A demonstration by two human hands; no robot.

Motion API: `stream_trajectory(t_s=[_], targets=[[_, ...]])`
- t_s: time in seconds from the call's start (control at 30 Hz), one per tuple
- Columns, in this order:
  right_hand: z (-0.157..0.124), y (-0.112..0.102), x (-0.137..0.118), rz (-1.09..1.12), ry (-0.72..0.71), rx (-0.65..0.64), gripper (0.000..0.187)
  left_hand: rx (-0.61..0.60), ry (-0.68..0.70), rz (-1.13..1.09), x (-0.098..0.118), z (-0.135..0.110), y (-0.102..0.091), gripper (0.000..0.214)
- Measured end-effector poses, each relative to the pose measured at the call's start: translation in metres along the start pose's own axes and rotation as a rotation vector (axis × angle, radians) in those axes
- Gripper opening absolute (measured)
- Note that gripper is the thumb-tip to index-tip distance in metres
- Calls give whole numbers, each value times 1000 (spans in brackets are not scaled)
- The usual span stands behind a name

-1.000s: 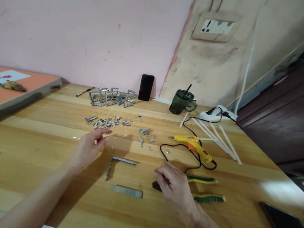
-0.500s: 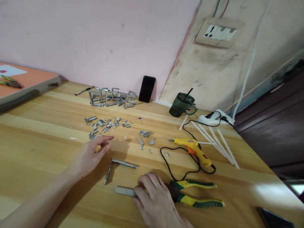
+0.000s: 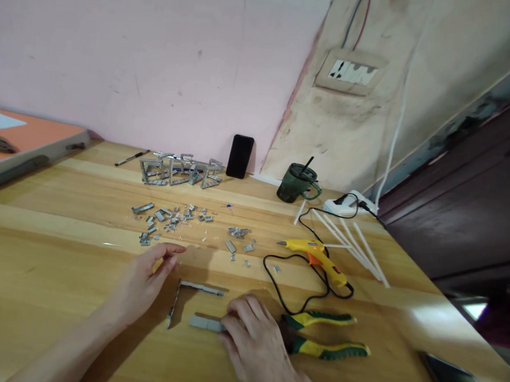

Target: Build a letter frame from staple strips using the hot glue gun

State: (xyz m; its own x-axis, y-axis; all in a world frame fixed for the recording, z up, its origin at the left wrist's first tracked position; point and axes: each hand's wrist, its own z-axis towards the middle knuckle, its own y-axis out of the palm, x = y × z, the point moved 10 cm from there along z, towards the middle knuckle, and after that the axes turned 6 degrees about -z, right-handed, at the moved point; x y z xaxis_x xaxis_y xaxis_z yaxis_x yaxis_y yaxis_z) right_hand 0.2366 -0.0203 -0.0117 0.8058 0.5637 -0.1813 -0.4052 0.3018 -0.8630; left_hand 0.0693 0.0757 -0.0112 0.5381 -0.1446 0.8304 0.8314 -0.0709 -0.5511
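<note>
My left hand (image 3: 145,279) hovers above the table, its index finger stretched out and the thumb apart, with nothing between them. My right hand (image 3: 256,341) rests low on the wood, fingers curled over one end of a flat grey metal strip (image 3: 204,323); the strip's other end pokes out leftward. Between the hands lies a thin L-shaped grey metal piece (image 3: 201,288). Pliers with yellow-green handles (image 3: 337,350) lie just right of my right hand, which partly hides their jaws. Small grey metal bits (image 3: 160,214) are scattered beyond my left hand.
A yellow glue gun (image 3: 315,251) with a looping black cord lies beside white glue sticks (image 3: 370,256). Behind stand a grey metal framework (image 3: 171,171), a phone (image 3: 240,156) and a green mug (image 3: 292,184). A power strip (image 3: 350,202) and another phone (image 3: 451,376) are at right.
The view has shifted slightly, so the table's objects sit lower and more to the left. Both hands keep nearly the same pose and place over the table.
</note>
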Motion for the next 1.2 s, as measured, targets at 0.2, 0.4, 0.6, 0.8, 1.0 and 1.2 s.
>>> stream_trajectory(t_s=[0.2, 0.4, 0.6, 0.8, 1.0, 1.2], targets=[[-1, 3, 4, -43, 37, 7, 11, -47, -14, 6, -2, -2, 9, 30], [0, 3, 1, -117, 35, 13, 12, -79, 163, 14, 17, -2, 18, 32], [3, 4, -4, -112, 29, -29, 14, -68, 82, 40, 10, -2, 18, 31], [8, -2, 6, -131, 53, -46, 9, -25, 192, 58, 34, 3, 10, 27], [39, 2, 58, -331, 290, -305, 16, -107, 246, 223, 47, 24, 22, 32], [71, 23, 76, -396, 344, -396, 16, -68, 249, 238, 27, 33, 14, 32]])
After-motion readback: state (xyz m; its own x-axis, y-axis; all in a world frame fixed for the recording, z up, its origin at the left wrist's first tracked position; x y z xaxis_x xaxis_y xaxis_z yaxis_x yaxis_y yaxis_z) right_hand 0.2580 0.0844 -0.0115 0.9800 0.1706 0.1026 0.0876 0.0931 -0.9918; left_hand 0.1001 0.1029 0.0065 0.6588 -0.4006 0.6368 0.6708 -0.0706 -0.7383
